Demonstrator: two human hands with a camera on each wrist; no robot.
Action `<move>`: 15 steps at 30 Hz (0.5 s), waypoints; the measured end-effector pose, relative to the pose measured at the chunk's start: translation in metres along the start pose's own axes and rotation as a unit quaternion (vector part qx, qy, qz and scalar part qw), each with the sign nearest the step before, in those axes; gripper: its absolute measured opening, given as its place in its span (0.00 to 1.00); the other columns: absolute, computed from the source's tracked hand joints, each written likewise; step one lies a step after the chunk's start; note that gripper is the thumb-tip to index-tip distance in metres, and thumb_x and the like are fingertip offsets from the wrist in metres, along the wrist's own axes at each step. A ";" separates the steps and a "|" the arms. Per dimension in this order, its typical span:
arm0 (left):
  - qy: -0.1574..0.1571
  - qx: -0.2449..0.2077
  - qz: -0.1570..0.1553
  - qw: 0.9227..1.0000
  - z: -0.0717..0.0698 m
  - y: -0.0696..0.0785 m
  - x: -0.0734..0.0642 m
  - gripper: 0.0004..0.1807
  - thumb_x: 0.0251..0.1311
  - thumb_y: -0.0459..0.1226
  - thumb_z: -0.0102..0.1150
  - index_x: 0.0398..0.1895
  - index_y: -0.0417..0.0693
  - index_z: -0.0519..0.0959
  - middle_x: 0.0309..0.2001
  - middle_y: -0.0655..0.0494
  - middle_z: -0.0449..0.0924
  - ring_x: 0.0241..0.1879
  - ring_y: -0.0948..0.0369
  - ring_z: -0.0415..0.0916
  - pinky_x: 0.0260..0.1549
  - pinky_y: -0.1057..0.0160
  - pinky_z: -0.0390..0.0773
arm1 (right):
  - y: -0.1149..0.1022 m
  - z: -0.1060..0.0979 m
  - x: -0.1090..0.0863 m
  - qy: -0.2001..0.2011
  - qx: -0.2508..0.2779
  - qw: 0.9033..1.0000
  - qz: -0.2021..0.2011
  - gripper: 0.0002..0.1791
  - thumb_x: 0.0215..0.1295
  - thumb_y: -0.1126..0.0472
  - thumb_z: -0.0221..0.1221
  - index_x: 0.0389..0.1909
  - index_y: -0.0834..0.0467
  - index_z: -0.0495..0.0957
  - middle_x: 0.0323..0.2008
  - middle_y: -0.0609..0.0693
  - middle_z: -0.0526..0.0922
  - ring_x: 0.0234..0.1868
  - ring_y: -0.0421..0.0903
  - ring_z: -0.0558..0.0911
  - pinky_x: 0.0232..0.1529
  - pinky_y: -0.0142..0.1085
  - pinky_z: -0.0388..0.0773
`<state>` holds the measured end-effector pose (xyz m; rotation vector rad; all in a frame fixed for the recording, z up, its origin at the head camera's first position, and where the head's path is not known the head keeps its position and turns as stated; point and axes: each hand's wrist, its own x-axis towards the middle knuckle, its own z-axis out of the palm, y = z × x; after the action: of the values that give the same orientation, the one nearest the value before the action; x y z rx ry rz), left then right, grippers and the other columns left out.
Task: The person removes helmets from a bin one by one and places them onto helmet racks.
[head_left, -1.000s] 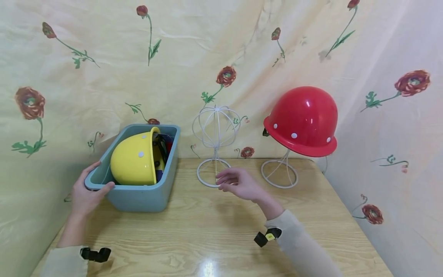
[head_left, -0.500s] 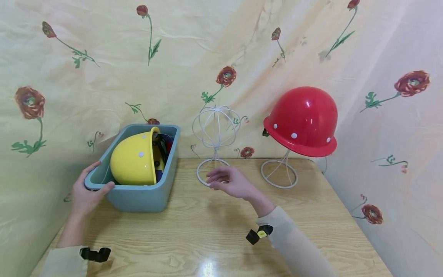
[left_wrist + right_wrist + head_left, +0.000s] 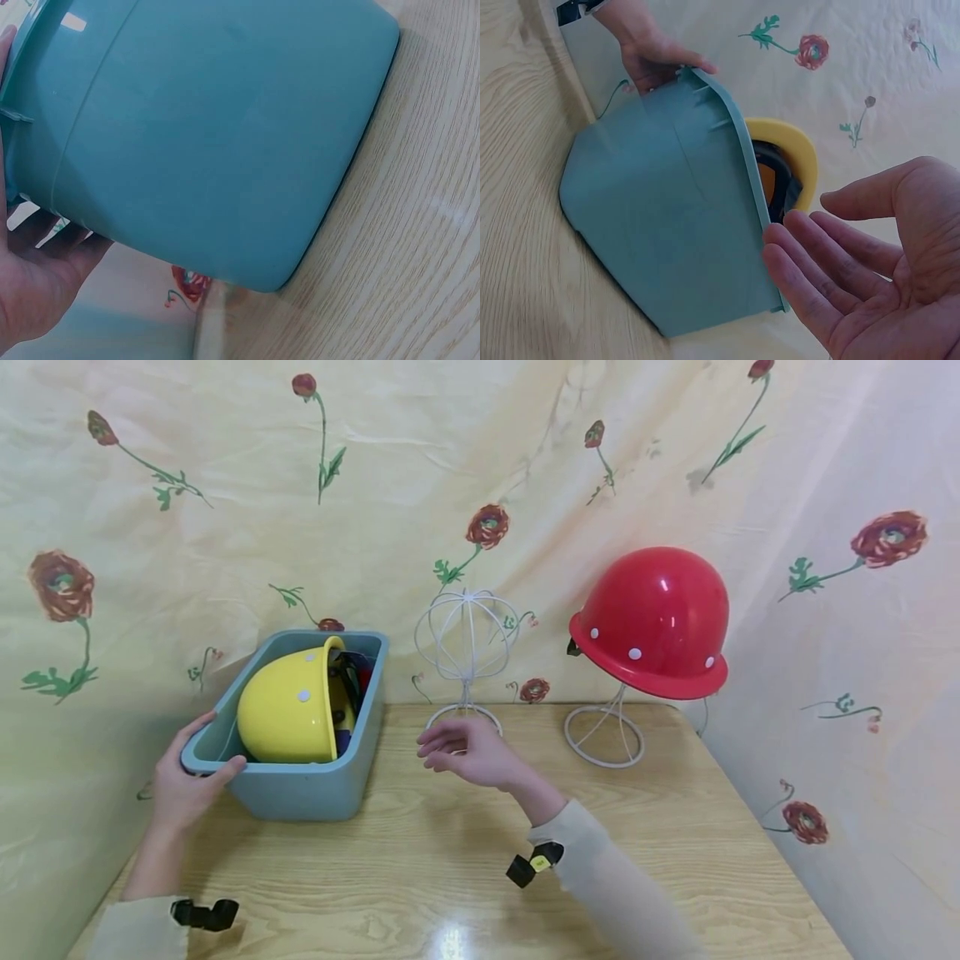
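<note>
A blue-grey plastic bin stands at the left of the table with a yellow hard hat lying on its side in it. My left hand grips the bin's near left corner, thumb over the rim and fingers along the outer side. To the right of the bin, my right hand hangs above the table with fingers loosely bent and nothing in them. In the right wrist view the right hand has its palm showing, and the hat's black inner band is visible past the rim.
Behind my right hand stands a white wire hat stand. A red hard hat sits on another wire stand at the back right. Flower-patterned cloth hangs behind and beside the wooden table.
My right hand has moved left across the table, away from the red hat's side and toward the bin. My left hand keeps its grip on the bin, which stays in place.
</note>
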<state>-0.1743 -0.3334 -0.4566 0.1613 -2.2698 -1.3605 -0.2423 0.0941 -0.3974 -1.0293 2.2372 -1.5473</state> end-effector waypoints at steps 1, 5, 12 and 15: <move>0.002 0.000 -0.001 1.000 0.000 0.000 0.000 0.44 0.64 0.39 0.73 0.82 0.62 0.65 0.56 0.78 0.64 0.50 0.70 0.63 0.41 0.80 0.68 | -0.002 0.002 0.002 -0.001 -0.002 1.000 0.000 0.15 0.72 0.70 0.64 0.57 0.69 0.81 0.51 0.70 0.87 0.46 0.48 0.91 0.48 0.37 0.88; 0.006 0.002 -0.005 1.000 0.000 0.000 -0.001 0.44 0.63 0.39 0.74 0.82 0.63 0.66 0.56 0.79 0.64 0.50 0.70 0.63 0.41 0.79 0.68 | -0.009 0.009 0.009 0.000 -0.014 1.000 0.001 0.14 0.73 0.69 0.63 0.56 0.67 0.82 0.50 0.66 0.89 0.46 0.53 0.91 0.48 0.36 0.88; 0.005 0.002 -0.008 1.000 0.001 0.000 0.000 0.43 0.64 0.39 0.73 0.82 0.63 0.66 0.56 0.79 0.65 0.50 0.71 0.63 0.42 0.80 0.68 | -0.019 0.020 0.023 0.005 -0.021 1.000 -0.011 0.13 0.73 0.68 0.62 0.55 0.66 0.83 0.48 0.62 0.90 0.46 0.52 0.91 0.47 0.34 0.87; 0.005 -0.001 -0.009 1.000 0.001 0.000 0.000 0.43 0.64 0.39 0.73 0.82 0.63 0.66 0.56 0.79 0.65 0.50 0.70 0.63 0.41 0.80 0.68 | -0.023 0.026 0.030 0.012 -0.031 0.999 -0.017 0.13 0.73 0.67 0.63 0.55 0.65 0.84 0.48 0.61 0.90 0.45 0.46 0.90 0.47 0.33 0.87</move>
<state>-0.1748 -0.3326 -0.4573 0.1884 -2.2650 -1.3681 -0.2407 0.0514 -0.3822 -1.0778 2.3079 -1.5212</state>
